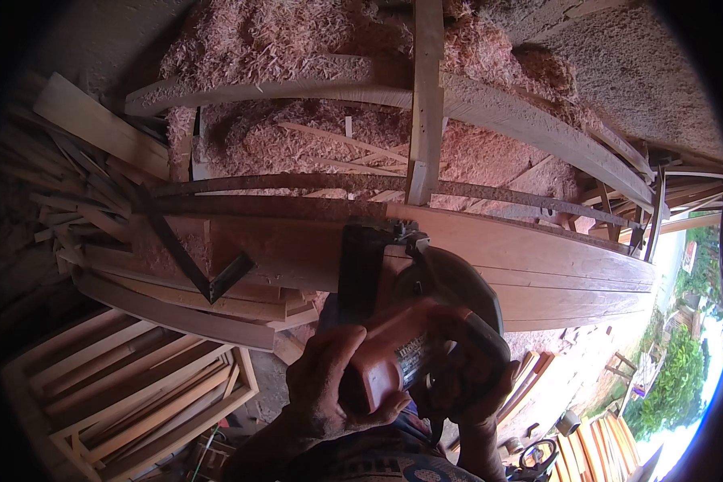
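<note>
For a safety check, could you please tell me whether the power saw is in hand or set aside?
In hand: the left hand grips the motor end of the power saw, and the right hand is at its handle.

Head view, one unit: wide fisheye, worn on the person's head, left one of a side-by-side pair. Facing: downward; upright and unmirrored, picture left being the person's left. Near range: left hand (321, 390), right hand (478, 394) and power saw (402, 333), all low and about central, closest to the lens together with the shirt (377, 466) at the lower edge, where the forearms (277, 443) enter. Middle range: reddish boards (554, 261), crossing to the right. Farther range: heaped shavings (273, 40) along the top; sunlit greenery (671, 381) at the right rim. Border: dark, curved; straight edges bowed.
</note>
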### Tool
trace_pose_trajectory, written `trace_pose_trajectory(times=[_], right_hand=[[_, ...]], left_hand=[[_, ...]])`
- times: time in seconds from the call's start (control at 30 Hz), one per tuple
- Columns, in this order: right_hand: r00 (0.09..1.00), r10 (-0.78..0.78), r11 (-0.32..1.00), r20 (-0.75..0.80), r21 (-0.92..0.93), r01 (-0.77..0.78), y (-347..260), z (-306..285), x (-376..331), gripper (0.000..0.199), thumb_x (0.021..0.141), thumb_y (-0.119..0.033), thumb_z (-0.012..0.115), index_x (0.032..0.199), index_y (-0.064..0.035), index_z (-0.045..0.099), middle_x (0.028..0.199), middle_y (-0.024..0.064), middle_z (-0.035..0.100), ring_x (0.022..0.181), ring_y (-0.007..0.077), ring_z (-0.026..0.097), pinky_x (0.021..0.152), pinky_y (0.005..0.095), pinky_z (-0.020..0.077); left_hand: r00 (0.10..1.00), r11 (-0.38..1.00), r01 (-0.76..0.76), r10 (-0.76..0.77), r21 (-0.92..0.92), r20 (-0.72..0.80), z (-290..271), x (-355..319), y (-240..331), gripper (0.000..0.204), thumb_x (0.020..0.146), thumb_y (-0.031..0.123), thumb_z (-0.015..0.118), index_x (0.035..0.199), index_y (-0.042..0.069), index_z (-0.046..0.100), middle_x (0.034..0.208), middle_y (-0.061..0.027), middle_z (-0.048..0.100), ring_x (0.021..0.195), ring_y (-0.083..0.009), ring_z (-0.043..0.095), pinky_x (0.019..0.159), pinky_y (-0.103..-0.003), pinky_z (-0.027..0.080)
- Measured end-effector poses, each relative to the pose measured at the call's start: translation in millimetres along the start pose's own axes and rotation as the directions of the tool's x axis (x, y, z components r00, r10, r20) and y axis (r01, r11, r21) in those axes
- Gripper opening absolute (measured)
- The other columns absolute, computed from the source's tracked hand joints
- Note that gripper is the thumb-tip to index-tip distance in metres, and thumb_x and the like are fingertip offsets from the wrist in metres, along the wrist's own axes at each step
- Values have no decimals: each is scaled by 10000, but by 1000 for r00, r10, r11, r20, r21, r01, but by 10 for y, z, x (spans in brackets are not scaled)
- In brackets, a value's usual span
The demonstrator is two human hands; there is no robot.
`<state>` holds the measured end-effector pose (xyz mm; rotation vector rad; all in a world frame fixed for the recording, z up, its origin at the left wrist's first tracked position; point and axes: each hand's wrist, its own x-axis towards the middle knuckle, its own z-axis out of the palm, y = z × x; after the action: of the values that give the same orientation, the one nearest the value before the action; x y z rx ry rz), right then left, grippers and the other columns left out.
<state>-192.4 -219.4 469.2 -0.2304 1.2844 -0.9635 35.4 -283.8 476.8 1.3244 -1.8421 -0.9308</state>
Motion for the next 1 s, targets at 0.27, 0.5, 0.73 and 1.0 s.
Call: trace_pose_trajectory(times=[0.27,0.5,0.73,1.0], right_hand=[[990,-123,947,63,306,98,106,-47,59,1104,912,-855,201,1477,67,422,1116,137,586,778,159,599,659,306,488],[992,-126,985,23,125,122,4,-36,100,1039,962,-799,184,1477,70,423,1360,190,599,991,199,647,840,353,535],[991,-135,979,16,156,131,25,-55,149,1071,942,-823,227,1485,83,406,1380,215,584,1074,234,642,913,366,520],[989,-144,988,-21,-54,143,-205,108,190,1071,938,-821,227,1463,92,422,1262,190,573,976,233,621,831,359,492]], left_hand=[[1000,1000,-9,8,-6,-17,-2,74,-1,839,708,387,914,1311,-69,551,1149,-227,631,1005,-336,682,827,-400,601],[999,1000,-22,22,-6,-30,2,138,-20,843,712,392,911,1320,-64,547,1152,-224,637,1006,-333,683,831,-395,598],[1000,1000,-4,3,-13,-17,-14,191,-28,838,713,394,909,1322,-55,549,1157,-221,634,1009,-332,682,831,-396,596],[1000,1000,-3,3,-6,-12,-18,256,-40,844,710,404,912,1315,-63,553,1163,-224,630,1006,-335,679,827,-400,592]])
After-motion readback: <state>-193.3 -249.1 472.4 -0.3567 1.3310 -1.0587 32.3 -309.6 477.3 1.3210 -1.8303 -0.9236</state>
